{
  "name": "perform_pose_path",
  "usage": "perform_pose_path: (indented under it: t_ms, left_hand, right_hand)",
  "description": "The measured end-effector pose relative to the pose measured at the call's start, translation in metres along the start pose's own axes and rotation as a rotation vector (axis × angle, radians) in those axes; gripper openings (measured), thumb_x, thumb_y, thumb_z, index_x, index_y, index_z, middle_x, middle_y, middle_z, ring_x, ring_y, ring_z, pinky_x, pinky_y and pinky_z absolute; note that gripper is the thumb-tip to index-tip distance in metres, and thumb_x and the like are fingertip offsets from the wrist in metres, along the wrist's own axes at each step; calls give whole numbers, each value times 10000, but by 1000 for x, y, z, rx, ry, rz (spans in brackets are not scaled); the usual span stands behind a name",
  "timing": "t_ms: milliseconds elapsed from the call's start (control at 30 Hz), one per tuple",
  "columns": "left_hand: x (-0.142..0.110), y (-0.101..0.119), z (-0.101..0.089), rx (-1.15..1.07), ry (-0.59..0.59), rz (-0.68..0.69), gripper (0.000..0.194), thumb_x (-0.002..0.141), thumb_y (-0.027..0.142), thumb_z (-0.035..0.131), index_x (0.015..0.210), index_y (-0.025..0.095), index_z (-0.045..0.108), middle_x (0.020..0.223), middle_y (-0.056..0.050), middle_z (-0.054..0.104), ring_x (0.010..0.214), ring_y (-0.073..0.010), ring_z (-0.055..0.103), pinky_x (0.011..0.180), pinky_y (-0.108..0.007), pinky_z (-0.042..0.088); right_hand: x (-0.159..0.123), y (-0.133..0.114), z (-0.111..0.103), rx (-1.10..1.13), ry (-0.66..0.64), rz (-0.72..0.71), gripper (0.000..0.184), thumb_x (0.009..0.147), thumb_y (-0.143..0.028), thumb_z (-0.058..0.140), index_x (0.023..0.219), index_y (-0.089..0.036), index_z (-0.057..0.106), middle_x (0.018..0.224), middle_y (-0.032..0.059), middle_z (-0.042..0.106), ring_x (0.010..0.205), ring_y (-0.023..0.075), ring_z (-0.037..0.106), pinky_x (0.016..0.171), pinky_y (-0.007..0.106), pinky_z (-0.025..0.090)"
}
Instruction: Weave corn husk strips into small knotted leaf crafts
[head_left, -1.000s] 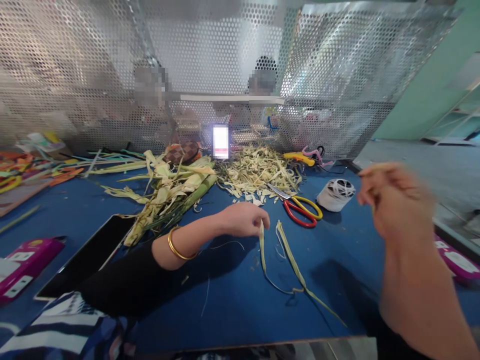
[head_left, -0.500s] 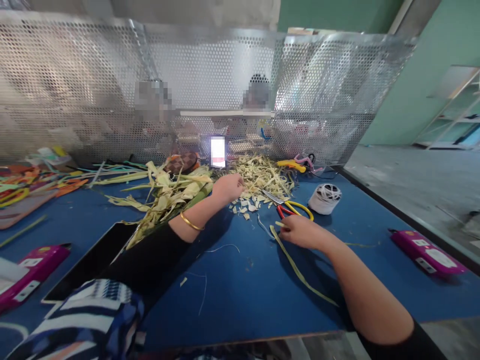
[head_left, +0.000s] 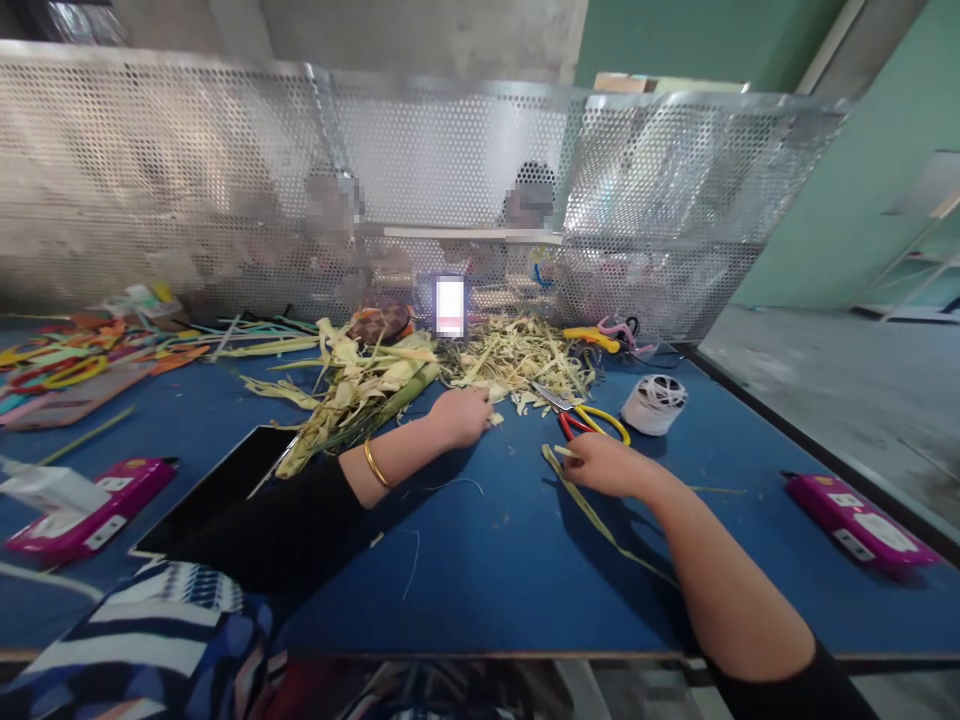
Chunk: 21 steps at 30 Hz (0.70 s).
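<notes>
Yellow-green husk strip [head_left: 589,512] on the blue table [head_left: 480,590], seen from where I stand: its long axis slants from an upper end beside the right hand [head_left: 606,463] down toward the near right, that upper end pointing to the far side. Fingers of the right hand are pinching a short pale piece [head_left: 568,452] — its tip juts out to the left. The left hand [head_left: 459,415] is curled at the near edge of the shredded husk pile [head_left: 525,358]; whether its fingers grip anything, I cannot tell. Scissors [head_left: 604,420] and a white spool [head_left: 654,408] lie just beyond the right hand. Far left, a small box [head_left: 163,315] holds white and yellow items — too small to identify.
</notes>
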<state>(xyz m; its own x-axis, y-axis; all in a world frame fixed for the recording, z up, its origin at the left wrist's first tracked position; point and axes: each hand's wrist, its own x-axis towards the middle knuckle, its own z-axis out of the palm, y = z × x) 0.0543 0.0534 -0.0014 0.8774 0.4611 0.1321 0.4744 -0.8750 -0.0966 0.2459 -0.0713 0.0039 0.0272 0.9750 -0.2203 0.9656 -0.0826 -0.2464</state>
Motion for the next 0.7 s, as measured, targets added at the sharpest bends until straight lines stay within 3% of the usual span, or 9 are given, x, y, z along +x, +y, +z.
perform_pose_path:
  t_ms: [67,133,200,300,400,500,600,633,700]
  left_hand:
    - [-5,-3,-5,-37,75,-93,253,810,172,486,996,127,651,1095,-149,633,1030,-232,575,890,-332,425]
    - [-14,6,-10,-274,207,-197,265,834,216,478,1017,161,661,1114,-105,645,1063,-225,561,924,-333,404]
    - [-23,23,-13,-651,189,-260,239,827,303,515,915,178,698,981,-57,698,950,-209,612,872,-317,435]
    - [-36,50,-11,-1327,142,-401,281,791,373,572,916,150,690,852,-44,702,827,-178,635,777,-291,480]
    - [-46,62,-8,-1793,228,-622,232,748,332,648,831,116,659,776,-55,678,720,-132,630,749,-271,494]
    - [-55,58,-11,-1951,360,-769,121,758,241,648,747,125,619,770,-56,671,703,-117,636,722,-254,504]
    - [-62,48,-16,-1962,395,-761,97,797,192,601,731,121,606,785,-62,678,696,-118,648,691,-246,512]
    - [-64,46,-18,-1956,395,-738,103,802,186,594,725,118,604,763,-59,676,672,-114,645,670,-238,511]
    - [-66,44,-19,-1952,383,-681,117,806,194,590,719,118,603,701,-43,662,607,-104,629,616,-223,503]
  right_hand:
    - [0,6,-5,52,53,-11,205,723,-220,508,528,-161,496,514,-23,430,513,96,378,494,242,236]
    - [-1,7,-7,173,138,-19,219,776,-280,445,591,-173,491,515,-43,398,498,91,359,490,229,257]
    - [-2,0,-4,436,208,-26,217,780,-355,447,656,-184,495,484,-68,355,450,85,313,452,223,245]
    - [-2,-26,8,868,192,-66,205,696,-388,568,673,-197,496,422,-106,285,387,68,225,399,215,169]
    - [0,-58,19,1022,207,-120,261,690,-415,600,619,-199,473,420,-106,284,383,59,212,394,210,162]
    - [5,-81,20,1098,335,-98,332,781,-492,465,693,-185,558,509,-48,438,433,90,355,424,224,271]
    - [13,-94,14,1040,437,-55,347,805,-448,435,857,-179,648,836,37,633,782,160,557,651,258,421]
    - [16,-98,12,1016,412,-40,336,803,-426,448,884,-179,659,908,45,647,879,176,558,720,270,427]
    - [21,-106,10,1002,294,-16,335,807,-414,459,902,-171,670,903,48,664,893,189,564,729,287,437]
